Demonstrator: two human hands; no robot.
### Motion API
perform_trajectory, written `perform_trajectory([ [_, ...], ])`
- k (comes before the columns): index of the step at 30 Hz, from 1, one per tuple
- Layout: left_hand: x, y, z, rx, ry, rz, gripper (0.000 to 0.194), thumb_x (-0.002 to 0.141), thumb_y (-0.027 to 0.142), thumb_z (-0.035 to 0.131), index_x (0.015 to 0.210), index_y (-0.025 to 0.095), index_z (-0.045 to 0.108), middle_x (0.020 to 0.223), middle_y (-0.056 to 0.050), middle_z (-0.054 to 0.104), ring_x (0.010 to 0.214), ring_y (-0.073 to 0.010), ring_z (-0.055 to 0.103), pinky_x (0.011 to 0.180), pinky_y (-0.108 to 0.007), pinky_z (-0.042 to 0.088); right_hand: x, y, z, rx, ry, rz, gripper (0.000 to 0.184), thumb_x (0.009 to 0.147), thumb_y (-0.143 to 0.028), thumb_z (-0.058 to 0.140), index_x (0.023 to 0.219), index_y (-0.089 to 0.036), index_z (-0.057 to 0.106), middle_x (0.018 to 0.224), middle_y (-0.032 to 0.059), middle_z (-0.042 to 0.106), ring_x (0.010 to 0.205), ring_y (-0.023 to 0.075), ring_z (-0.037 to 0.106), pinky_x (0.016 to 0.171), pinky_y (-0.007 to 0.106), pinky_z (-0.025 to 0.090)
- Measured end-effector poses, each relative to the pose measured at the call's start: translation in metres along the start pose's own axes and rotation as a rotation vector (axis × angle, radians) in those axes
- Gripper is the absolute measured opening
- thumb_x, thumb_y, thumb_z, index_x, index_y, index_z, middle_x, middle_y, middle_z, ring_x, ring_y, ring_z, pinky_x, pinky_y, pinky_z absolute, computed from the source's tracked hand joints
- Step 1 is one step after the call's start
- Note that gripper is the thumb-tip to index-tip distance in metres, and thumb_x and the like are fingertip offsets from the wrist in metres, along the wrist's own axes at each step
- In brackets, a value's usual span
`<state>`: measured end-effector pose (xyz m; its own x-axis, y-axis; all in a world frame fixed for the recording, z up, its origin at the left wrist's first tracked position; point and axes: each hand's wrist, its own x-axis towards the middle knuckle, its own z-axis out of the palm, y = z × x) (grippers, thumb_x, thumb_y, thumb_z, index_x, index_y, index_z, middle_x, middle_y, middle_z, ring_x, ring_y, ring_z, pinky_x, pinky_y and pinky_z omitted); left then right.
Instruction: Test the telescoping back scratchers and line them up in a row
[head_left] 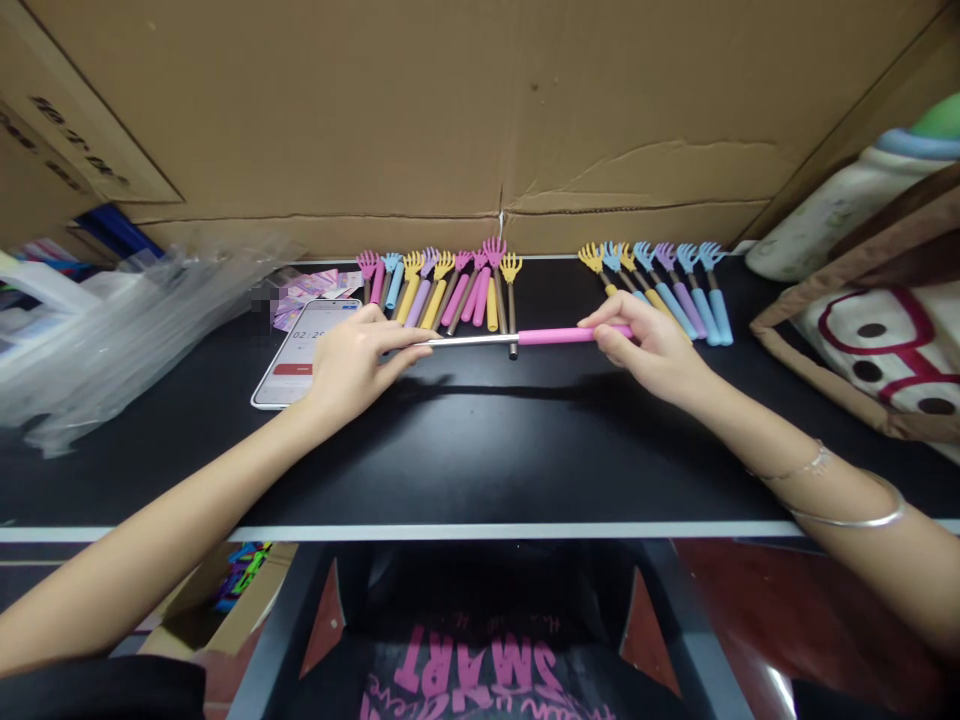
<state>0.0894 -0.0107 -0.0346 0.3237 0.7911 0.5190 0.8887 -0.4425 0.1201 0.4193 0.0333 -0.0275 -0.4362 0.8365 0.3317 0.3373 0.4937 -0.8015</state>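
Note:
A back scratcher rod with a pink handle [559,336] is held level above the black desk. My left hand [358,358] pinches the left end of its metal shaft, and any head there is hidden. My right hand [646,345] grips the right part of the pink handle. Behind my hands lie two groups of small hand-shaped back scratchers. The left group [420,290] has pink, blue, yellow and purple ones, some with bare metal shafts. In the right group [679,290] are yellow, blue and purple ones, partly behind my right hand.
A phone [281,375] showing a timer lies by my left hand, near pink printed cards [319,288]. Clear plastic bags [150,335] cover the left side. On the right are a bottle [825,215] and a brown-edged bag [877,345]. Cardboard [420,120] walls the back.

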Motion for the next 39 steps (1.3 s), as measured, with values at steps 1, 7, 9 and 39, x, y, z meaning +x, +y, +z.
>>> perform_trajectory([
  [1,0.0,0.002,-0.002,0.023,0.022,0.007,0.04,0.097,0.05,0.043,0.103,0.028,0.076,0.084,-0.005,0.075,0.076,-0.0214,0.057,0.061,-0.031,0.041,0.001,0.001,0.0,0.028,-0.011,0.004,0.035,0.087,-0.056,0.058,0.09,-0.021,0.055,0.058,-0.0043,0.04,0.047,0.0101,0.033,0.044,0.026,0.024],
  [7,0.0,0.008,-0.009,0.13,0.074,0.07,0.04,0.098,0.048,0.043,0.104,0.027,0.076,0.075,-0.004,0.073,0.072,-0.0209,0.055,0.061,-0.031,0.04,0.002,-0.001,-0.001,0.235,-0.097,0.091,0.04,0.085,-0.06,0.061,0.085,-0.021,0.049,0.052,-0.0092,0.031,0.043,0.0065,0.024,0.041,0.023,0.017],
  [9,-0.001,0.008,-0.009,0.161,0.071,0.095,0.038,0.098,0.047,0.043,0.107,0.029,0.075,0.077,-0.004,0.073,0.072,-0.0214,0.054,0.062,-0.032,0.04,0.002,0.0,-0.001,0.298,-0.169,0.174,0.039,0.087,-0.057,0.06,0.083,-0.021,0.047,0.05,-0.01,0.031,0.042,0.0058,0.022,0.041,0.023,0.014],
  [39,0.003,-0.004,0.0,-0.226,-0.221,-0.101,0.04,0.094,0.052,0.046,0.101,0.025,0.075,0.096,-0.003,0.076,0.086,-0.0214,0.069,0.07,-0.027,0.044,-0.007,-0.016,0.004,-0.368,0.036,-0.232,0.017,0.089,-0.036,0.059,0.095,-0.022,0.067,0.09,0.0064,0.071,0.077,0.0202,0.065,0.067,0.03,0.047],
])
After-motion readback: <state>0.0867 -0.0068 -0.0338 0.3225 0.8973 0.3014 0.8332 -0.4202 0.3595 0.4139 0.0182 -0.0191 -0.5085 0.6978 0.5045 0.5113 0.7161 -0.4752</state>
